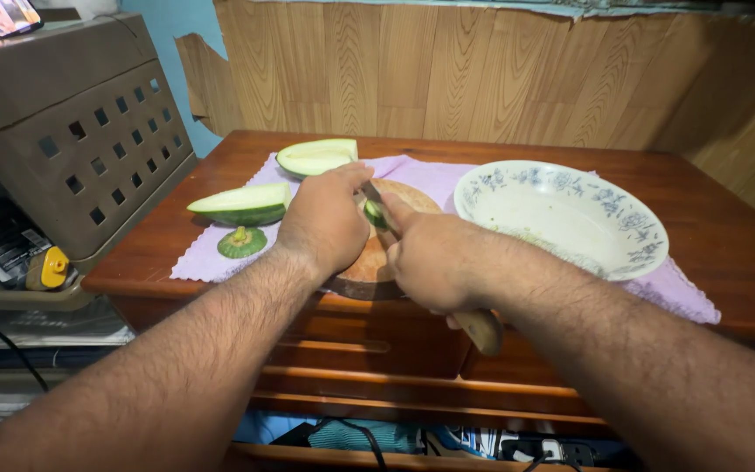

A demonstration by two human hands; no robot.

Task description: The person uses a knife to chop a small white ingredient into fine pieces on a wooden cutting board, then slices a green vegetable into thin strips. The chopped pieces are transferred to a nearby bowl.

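Observation:
My right hand [434, 262] grips a knife by its wooden handle [481, 329], the blade [376, 208] angled up and left over a round wooden cutting board [362, 267]. My left hand [325, 218] presses down on a green vegetable piece [374, 214] on the board; most of that piece is hidden under my fingers. Two long green-skinned, pale-fleshed wedges lie on a lilac cloth [220, 258]: one wedge [242, 203] at the left, another wedge [316, 156] behind my left hand. A cut stem end [242, 242] lies in front of the left wedge.
A white bowl with blue pattern [561, 218] stands right of the board on the cloth. All of it rests on a brown wooden table [709, 218] against a wood-panel wall. A grey perforated box [72, 131] sits at the left, with clutter below.

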